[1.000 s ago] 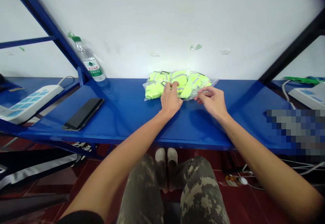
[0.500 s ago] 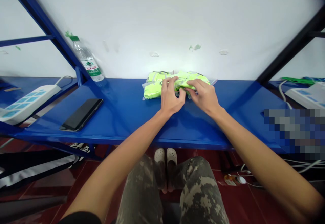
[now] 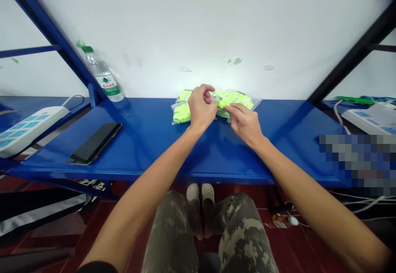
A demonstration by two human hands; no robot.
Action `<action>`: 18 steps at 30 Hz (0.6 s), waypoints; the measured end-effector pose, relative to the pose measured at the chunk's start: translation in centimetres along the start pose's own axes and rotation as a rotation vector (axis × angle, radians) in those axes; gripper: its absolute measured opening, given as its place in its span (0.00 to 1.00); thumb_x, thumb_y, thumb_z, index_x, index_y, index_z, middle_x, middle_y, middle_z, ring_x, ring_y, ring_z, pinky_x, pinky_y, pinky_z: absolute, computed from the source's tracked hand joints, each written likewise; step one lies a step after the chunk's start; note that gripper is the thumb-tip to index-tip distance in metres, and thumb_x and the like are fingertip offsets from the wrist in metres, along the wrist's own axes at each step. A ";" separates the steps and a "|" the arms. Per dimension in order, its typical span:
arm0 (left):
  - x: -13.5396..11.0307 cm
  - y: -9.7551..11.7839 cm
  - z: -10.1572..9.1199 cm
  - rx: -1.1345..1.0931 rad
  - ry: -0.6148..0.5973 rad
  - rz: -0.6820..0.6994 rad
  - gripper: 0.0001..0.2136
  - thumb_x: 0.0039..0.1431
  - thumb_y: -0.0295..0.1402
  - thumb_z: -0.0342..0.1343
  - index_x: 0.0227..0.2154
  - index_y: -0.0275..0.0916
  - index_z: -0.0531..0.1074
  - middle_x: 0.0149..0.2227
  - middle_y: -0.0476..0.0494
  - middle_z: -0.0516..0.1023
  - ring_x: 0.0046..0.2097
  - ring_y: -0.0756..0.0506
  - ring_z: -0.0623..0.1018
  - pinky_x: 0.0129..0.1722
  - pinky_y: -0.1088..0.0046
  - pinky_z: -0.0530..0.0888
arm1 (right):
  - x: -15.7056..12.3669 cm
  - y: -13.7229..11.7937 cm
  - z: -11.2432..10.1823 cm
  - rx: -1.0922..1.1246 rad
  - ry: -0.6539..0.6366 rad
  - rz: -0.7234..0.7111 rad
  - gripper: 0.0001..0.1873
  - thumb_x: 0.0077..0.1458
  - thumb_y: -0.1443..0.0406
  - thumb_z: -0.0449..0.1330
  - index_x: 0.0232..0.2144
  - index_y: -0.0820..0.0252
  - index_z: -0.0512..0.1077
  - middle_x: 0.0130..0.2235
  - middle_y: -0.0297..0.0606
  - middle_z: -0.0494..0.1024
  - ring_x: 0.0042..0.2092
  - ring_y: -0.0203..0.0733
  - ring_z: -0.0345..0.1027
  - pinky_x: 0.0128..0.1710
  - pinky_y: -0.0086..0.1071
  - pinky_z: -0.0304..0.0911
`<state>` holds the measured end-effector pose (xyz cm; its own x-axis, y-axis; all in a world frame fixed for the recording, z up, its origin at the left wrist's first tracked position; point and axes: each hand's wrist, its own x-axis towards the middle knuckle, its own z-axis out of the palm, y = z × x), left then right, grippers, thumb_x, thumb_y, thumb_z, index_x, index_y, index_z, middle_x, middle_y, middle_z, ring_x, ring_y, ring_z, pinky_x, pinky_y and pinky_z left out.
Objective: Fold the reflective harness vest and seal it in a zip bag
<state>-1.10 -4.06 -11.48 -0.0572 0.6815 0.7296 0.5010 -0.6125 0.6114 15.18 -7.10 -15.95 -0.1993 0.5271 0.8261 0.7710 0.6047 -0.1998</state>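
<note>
Fluorescent yellow fabric (image 3: 239, 98) with grey bands lies on the blue tabletop against the wall. Clear plastic bags (image 3: 257, 103) wrap around it, and another yellow bundle (image 3: 182, 112) shows at its left end. My right hand (image 3: 246, 122) pinches a fold of the yellow fabric between thumb and fingertips. Over the middle of the pile, my left hand (image 3: 201, 107) is closed with its fingers curled; whatever lies between thumb and fingers is hidden.
At the left, a water bottle (image 3: 105, 77) leans by the blue frame, and a black phone (image 3: 95, 143) lies flat. A white power strip (image 3: 34, 128) sits farther left. Another power strip (image 3: 368, 120) and a pixelated patch are at the right. A blue tabletop edge (image 3: 216, 177) runs in front.
My left hand has lifted slightly and turned, its fingers now curled in. The right hand has moved a little left and lower, still pinching the fabric. The view has shifted slightly.
</note>
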 end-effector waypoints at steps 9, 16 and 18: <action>3.9 1.2 0.4 -0.080 -0.833 0.075 0.26 0.56 0.42 0.57 0.57 0.37 0.69 0.56 0.35 0.75 0.57 0.38 0.75 0.58 0.60 0.70 | 1.3 2.0 0.1 0.924 0.191 0.752 0.18 0.41 0.54 0.73 0.29 0.60 0.76 0.22 0.32 0.76 0.17 0.33 0.65 0.15 0.28 0.59; 3.2 1.5 1.7 0.079 -1.017 0.346 0.52 0.39 0.44 0.72 0.67 0.37 0.56 0.69 0.31 0.59 0.68 0.31 0.63 0.66 0.55 0.60 | 1.6 3.7 -1.1 1.005 0.364 0.993 0.10 0.42 0.64 0.69 0.29 0.62 0.74 0.18 0.28 0.72 0.15 0.29 0.57 0.11 0.24 0.48; 3.3 1.6 2.3 0.065 -0.971 0.364 0.46 0.43 0.39 0.70 0.66 0.36 0.59 0.67 0.32 0.63 0.67 0.33 0.64 0.66 0.57 0.61 | 1.7 4.0 -1.5 0.992 0.437 1.038 0.10 0.43 0.64 0.67 0.30 0.60 0.72 0.19 0.27 0.70 0.15 0.28 0.56 0.12 0.24 0.47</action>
<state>1.51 -1.85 -8.81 0.8130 0.5061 0.2881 0.3955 -0.8429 0.3648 18.85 -4.67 -14.62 0.4936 0.8569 0.1487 -0.2959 0.3262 -0.8978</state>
